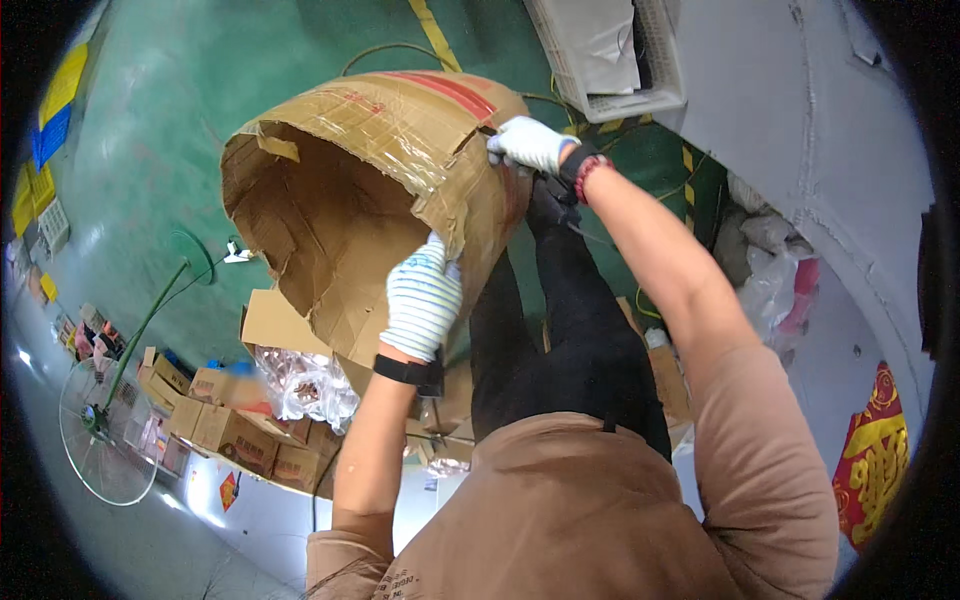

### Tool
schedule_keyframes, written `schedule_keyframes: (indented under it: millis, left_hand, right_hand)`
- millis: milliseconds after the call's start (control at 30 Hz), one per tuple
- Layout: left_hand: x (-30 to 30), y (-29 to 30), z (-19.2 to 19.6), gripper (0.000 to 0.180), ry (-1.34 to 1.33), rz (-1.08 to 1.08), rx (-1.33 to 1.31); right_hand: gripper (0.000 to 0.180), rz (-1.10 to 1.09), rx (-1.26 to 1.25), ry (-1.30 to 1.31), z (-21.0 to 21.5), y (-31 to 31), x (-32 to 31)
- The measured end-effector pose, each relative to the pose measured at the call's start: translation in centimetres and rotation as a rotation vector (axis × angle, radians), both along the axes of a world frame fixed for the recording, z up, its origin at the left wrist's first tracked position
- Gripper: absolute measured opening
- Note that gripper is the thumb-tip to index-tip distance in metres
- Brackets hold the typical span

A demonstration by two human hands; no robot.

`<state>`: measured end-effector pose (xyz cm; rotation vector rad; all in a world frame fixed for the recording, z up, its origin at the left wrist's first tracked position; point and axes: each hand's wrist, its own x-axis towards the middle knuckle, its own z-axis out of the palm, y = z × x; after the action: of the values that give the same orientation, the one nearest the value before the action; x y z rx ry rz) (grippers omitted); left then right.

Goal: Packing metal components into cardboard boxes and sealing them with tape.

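A large worn cardboard box (380, 130) is tilted in front of me, its open mouth facing left and its inside bare brown where it shows. Clear tape and a red stripe run across its outer side, and its edges are torn. My left hand (422, 298), in a striped white glove, grips the near rim of the mouth, fingers closed round the cardboard. At the box's right side, my right hand (527, 146), in a white and grey glove, closes on a torn edge. Its fingertips are partly hidden.
A white plastic crate (640, 95) stands at upper right beside a grey surface. Below the cardboard box, an open carton (280, 325) holds a clear plastic bag (305, 385). Several cartons (235, 440) are stacked at lower left near a standing fan (105, 430). Cables cross the green floor.
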<state>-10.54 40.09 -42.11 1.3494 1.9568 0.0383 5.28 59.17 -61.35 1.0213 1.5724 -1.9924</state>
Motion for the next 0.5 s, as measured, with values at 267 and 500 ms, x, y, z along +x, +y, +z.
schedule_keyframes:
  millis: [267, 500]
  left_hand:
    - [-13.3, 11.8, 13.0, 0.049, 0.449, -0.326, 0.282]
    - [-16.4, 12.5, 22.0, 0.022, 0.684, -0.229, 0.297]
  right_hand:
    - [0.031, -0.228, 0.672, 0.276, 8.0, 2.8, 3.3]
    - [0.050, -0.223, 0.489, -0.020, 14.2, 0.4, 2.4]
